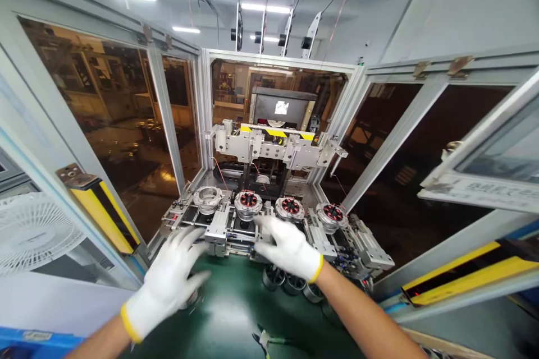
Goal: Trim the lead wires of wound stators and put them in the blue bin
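Note:
My left hand (170, 275), in a white glove with a yellow cuff, is spread above the green table, its fingers apart and holding nothing visible. Partly hidden under its thumb is a round metal part (192, 298). Beyond the fingers sits a bare ring-shaped fixture (208, 197). My right hand (288, 247), gloved alike, reaches toward a motor stator with red windings (248, 200); thumb and fingers are apart, and whether the fingertips touch the fixture cannot be told. Further right, a second wound stator (290, 207) and a third wound stator (333, 212) sit in their fixtures.
Several dark-cored metal stators (295, 285) stand below my right wrist. Green-handled cutters (265, 338) lie on the green table (229, 320). A winding machine head (273, 148) rises behind the fixtures. Yellow-black posts (103, 213) and a white fan (37, 230) flank the left side.

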Demonstrator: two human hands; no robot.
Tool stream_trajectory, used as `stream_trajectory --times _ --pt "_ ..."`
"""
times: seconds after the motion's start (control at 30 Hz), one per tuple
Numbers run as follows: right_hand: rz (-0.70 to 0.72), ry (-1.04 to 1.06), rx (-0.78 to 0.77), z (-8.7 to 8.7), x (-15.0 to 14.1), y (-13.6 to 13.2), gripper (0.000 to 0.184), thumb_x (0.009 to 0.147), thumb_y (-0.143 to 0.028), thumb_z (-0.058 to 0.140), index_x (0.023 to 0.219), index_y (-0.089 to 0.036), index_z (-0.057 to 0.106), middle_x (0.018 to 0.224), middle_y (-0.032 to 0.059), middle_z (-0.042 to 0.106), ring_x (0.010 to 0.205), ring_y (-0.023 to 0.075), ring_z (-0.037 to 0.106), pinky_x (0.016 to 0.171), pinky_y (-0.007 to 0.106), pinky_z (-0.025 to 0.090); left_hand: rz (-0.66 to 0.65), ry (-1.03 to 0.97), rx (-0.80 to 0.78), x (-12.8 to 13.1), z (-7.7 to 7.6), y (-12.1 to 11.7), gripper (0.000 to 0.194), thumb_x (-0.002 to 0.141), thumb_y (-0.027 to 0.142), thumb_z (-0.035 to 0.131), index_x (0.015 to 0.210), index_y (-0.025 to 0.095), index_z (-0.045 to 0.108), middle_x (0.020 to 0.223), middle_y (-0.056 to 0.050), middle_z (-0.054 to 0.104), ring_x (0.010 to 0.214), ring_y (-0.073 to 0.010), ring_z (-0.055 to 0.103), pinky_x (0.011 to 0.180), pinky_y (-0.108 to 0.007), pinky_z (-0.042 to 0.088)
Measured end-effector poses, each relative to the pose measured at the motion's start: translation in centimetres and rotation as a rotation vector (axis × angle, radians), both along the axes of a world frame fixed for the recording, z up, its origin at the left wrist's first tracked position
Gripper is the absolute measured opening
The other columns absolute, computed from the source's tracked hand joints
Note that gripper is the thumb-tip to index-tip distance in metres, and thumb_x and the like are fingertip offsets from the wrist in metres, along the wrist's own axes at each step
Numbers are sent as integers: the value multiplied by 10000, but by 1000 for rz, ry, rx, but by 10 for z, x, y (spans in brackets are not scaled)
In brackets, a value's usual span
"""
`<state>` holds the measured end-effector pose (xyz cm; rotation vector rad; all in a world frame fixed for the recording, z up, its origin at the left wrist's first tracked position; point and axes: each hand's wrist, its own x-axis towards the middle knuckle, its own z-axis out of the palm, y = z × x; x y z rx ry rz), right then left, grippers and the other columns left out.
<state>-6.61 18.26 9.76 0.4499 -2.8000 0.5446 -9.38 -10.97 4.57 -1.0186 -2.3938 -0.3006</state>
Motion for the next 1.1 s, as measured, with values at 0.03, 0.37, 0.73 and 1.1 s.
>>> stream_trajectory --times 0.03,0.37,0.73,1.1 --pt "-26 -20 41 9 -15 4 578 798 -425 566 1336 -229 487 1214 64 602 1079 234 579 921 343 445 -40 20 -35 -13 23 16 406 769 375 637 1128 191 592 1323 -103 476 1270 -294 360 1079 -485 300" --pt "-138 -228 155 30 -107 6 983 689 -484 641 1496 -183 168 1052 124 658 936 273 647 712 301 471 -53 -51 -416 -146 63 143 542 514 491 745 946 168 689 1361 -178 397 1235 -421 331 973 -584 306" --pt "-55 -299 404 25 -128 -1 1178 559 -471 705 1509 -144 91 1140 224 602 978 352 620 718 389 492 -76 -139 -496 -159 46 134 625 552 543 731 1109 268 660 1444 -141 300 1298 -398 295 1010 -528 307" --pt "-21 -205 576 -1 -130 -4 1208 587 -516 721 1495 -57 70 1083 248 621 941 345 639 732 389 499 -18 -144 -536 -154 38 145 1076 557 473 765 1420 11 319 1441 -301 275 1316 -423 269 1054 -541 251"
